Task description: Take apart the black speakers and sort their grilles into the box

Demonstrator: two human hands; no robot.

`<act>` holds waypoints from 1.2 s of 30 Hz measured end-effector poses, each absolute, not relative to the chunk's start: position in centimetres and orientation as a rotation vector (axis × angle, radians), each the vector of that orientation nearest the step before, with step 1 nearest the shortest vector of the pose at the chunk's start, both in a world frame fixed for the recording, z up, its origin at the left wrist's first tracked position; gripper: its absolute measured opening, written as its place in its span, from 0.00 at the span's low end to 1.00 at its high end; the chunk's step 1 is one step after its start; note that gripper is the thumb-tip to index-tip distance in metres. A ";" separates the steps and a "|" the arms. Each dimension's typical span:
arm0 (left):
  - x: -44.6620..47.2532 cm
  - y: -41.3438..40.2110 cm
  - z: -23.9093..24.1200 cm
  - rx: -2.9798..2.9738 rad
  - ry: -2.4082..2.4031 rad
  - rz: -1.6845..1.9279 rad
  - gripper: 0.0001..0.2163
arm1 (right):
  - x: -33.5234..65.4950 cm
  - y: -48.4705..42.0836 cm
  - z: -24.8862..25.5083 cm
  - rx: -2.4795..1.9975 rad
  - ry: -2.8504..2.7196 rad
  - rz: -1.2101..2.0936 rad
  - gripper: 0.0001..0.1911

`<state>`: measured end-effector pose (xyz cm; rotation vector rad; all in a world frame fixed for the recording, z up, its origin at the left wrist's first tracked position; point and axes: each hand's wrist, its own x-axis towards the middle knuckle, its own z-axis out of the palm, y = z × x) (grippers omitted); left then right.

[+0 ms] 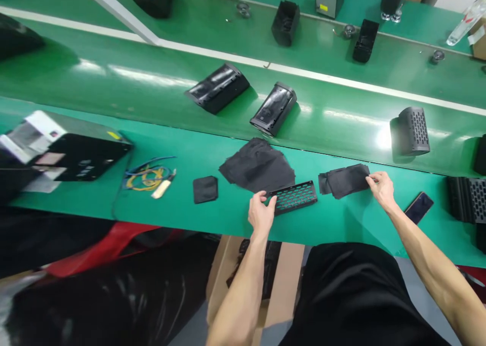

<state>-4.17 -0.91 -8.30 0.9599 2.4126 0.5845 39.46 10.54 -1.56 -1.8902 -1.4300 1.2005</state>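
My left hand (262,213) grips the left end of a black slotted speaker grille (296,196), which lies on the green table. At the right edge of a small stack of black fabric pieces (347,180), my right hand (381,188) pinches a corner with thumb and finger. Whether it has one sheet or several cannot be made out. A larger fanned pile of black fabric (258,166) spreads just behind the grille. Farther left lies a small squarish stack of black fabric (205,189).
Black speaker housings (274,109) stand on the green conveyor belt (341,93) beyond the table. A phone (418,207) lies right of my right hand. Coiled cables (152,178) and a boxy machine (76,148) are at left. Below the table edge is an open cardboard box (283,285).
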 end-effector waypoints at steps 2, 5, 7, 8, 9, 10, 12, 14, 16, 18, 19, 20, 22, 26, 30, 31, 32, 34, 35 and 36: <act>-3.8 -0.5 -8.1 1.103 2.402 0.620 0.20 | 39.1 10.5 -1.7 -1.884 -1.435 1.176 0.18; -3.7 0.3 -7.7 1.279 2.342 0.598 0.13 | 38.8 10.6 -1.7 -1.855 -1.421 1.157 0.17; -4.0 0.7 -7.4 1.342 2.289 0.641 0.09 | 38.8 10.8 -1.6 -1.815 -1.325 1.177 0.20; -4.3 0.8 -7.3 1.362 2.237 0.691 0.08 | 38.8 10.9 -1.6 -1.794 -1.260 1.207 0.22; -4.6 0.8 -7.2 1.361 2.170 0.753 0.08 | 38.8 11.0 -1.6 -1.776 -1.199 1.250 0.24; -4.8 0.6 -7.0 1.331 2.099 0.817 0.08 | 38.8 11.1 -1.5 -1.764 -1.153 1.300 0.25; -5.1 0.2 -6.7 1.178 1.976 0.930 0.10 | 38.6 11.1 -1.6 -1.755 -1.124 1.400 0.25; -5.0 -0.5 -6.4 0.949 1.916 1.045 0.15 | 38.2 10.9 -1.9 -1.754 -1.126 1.484 0.23; -4.5 -1.1 -6.1 0.756 1.888 1.165 0.19 | 37.6 10.5 -2.3 -1.765 -1.120 1.553 0.22; -3.5 -1.5 -6.1 0.646 1.878 1.249 0.23 | 37.0 10.0 -2.8 -1.788 -1.105 1.620 0.21; -2.9 -1.7 -6.1 0.610 1.870 1.274 0.24 | 36.8 9.8 -3.1 -1.803 -1.099 1.643 0.21; -2.2 -1.9 -6.2 0.566 1.845 1.291 0.25 | 36.7 9.7 -3.3 -1.819 -1.094 1.654 0.21; -0.7 -2.1 -6.3 0.437 1.749 1.316 0.28 | 36.7 9.6 -3.4 -1.846 -1.095 1.646 0.20; 2.4 -2.4 -6.6 0.237 1.553 1.306 0.33 | 37.5 9.6 -1.9 -1.853 -1.136 1.600 0.17; 5.0 -2.4 -6.8 0.229 1.488 1.283 0.34 | 37.3 8.8 3.0 -1.669 -1.266 1.720 0.16; 5.7 -2.4 -6.9 0.229 1.470 1.273 0.34 | 36.8 8.4 4.6 -1.585 -1.295 1.790 0.16; 6.3 -2.3 -7.0 0.231 1.448 1.261 0.35 | 36.3 8.0 6.0 -1.499 -1.306 1.865 0.17; 7.7 -1.9 -7.0 0.236 1.397 1.230 0.35 | 34.9 7.2 8.4 -1.358 -1.248 1.998 0.19; 8.4 -1.7 -7.0 0.241 1.371 1.214 0.35 | 34.2 6.9 9.1 -1.313 -1.189 2.041 0.20; 9.2 -1.5 -7.0 0.247 1.345 1.201 0.34 | 33.6 6.6 9.4 -1.292 -1.129 2.060 0.22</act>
